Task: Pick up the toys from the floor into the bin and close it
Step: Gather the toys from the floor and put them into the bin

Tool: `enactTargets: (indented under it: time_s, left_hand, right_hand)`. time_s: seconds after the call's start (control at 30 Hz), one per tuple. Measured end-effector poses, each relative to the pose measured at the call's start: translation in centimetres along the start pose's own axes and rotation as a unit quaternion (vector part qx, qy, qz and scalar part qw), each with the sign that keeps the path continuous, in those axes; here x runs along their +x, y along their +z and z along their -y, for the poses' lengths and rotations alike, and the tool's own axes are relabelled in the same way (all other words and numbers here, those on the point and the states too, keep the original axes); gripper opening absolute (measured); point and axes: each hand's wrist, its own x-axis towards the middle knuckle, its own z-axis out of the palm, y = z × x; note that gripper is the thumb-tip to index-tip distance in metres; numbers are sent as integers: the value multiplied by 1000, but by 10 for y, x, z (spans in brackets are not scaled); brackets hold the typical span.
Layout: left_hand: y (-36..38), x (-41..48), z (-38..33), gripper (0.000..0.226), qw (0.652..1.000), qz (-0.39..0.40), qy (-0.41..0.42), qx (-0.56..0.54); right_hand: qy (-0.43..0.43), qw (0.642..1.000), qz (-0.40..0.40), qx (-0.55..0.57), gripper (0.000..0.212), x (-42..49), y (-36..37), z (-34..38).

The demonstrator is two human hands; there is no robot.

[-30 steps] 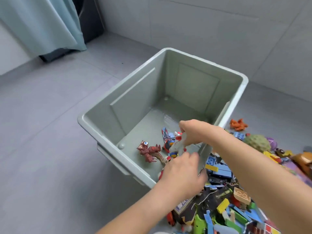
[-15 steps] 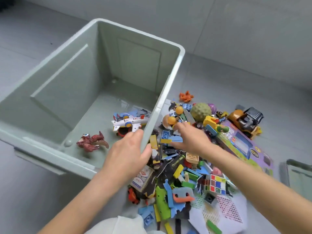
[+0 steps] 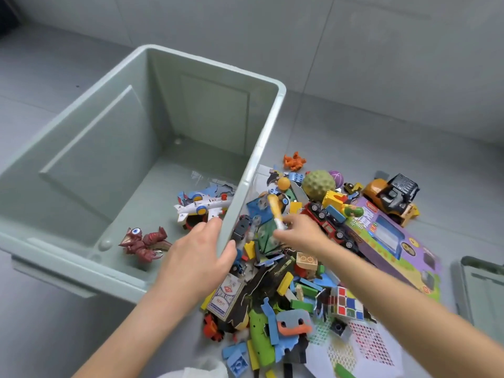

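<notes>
A pale green bin stands open on the grey floor, tilted toward the toy pile. Inside it lie a red dinosaur figure and a white toy plane. My left hand grips the bin's right rim, thumb outside and fingers inside. My right hand pinches a yellow and white stick-shaped toy just above the pile of toys to the right of the bin.
The pile holds blocks, a card box, a bumpy green ball, a red toy truck, a cube puzzle and a purple board. An orange loader sits behind it. The bin's lid lies at far right.
My right hand has left the bin, reached into the pile and lifted the stick-shaped toy. My left hand has taken hold of the bin's right rim, and the white plane now lies in the bin.
</notes>
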Motion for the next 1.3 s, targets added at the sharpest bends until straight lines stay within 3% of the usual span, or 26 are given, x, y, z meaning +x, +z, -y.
enactTargets:
  time_s: [0.07,0.13,0.2,0.3,0.4,0.47,0.6,0.67,0.77,0.87,0.9,0.97,1.03,1.1,1.2,1.3]
  left_hand:
    - [-1,0,-1,22,1000,11,-7,5]
    - [-3,-2,-3,23,1000,13,-15,12]
    - [-3,-1,-3,28,1000,19,-15,16]
    - [-3,0,-3,33,999,30,-20,6]
    - [-4,-1,-3,34,999,28,-14,-4]
    - [-5,-2,-2,34,1000,27,-12,-3]
    - [-4,-2,-1,33,999,32,-5,-9]
    - [-3,-1,-1,33,999,34,-7,-11]
    - [-3,0,-1,33,1000,30,0,-8]
    - [0,0,3,28,1000,12,14,-13]
    - [1,0,4,26,1000,9,14,-13]
    - [3,1,4,25,1000,4,16,-5]
    - [3,1,3,26,1000,-4,17,-2]
    - [2,1,2,24,1000,-7,16,-2]
    - [1,0,2,22,1000,-10,13,-5]
    - [2,0,2,23,1000,-13,7,-1]
  right_hand:
    - [-52,992,-67,92,21,-19,-52,8]
    - [-137,959,-157,193,24,-35,-91,30]
    - [-216,932,-204,207,29,-49,-111,66]
    - [-286,944,-160,42,28,-45,-92,121]
    - [-284,941,-87,-161,24,-20,-45,164]
    - [-269,931,-47,-240,21,1,-17,179]
    - [-236,885,9,-400,28,30,10,179]
    - [-255,862,-20,-437,29,26,5,172]
    - [-336,873,-195,-295,28,10,-30,152]
    - [-259,915,-295,-92,19,4,-74,103]
    - [-207,931,-281,-104,19,6,-81,80]
    - [-128,944,-177,-246,30,6,-77,29]
    - [-114,916,-26,-385,48,1,-50,-14]
    - [-117,884,90,-444,76,-6,-14,-46]
    - [-114,860,136,-479,103,-11,32,-71]
    - [-135,828,123,-529,102,-10,54,-72]
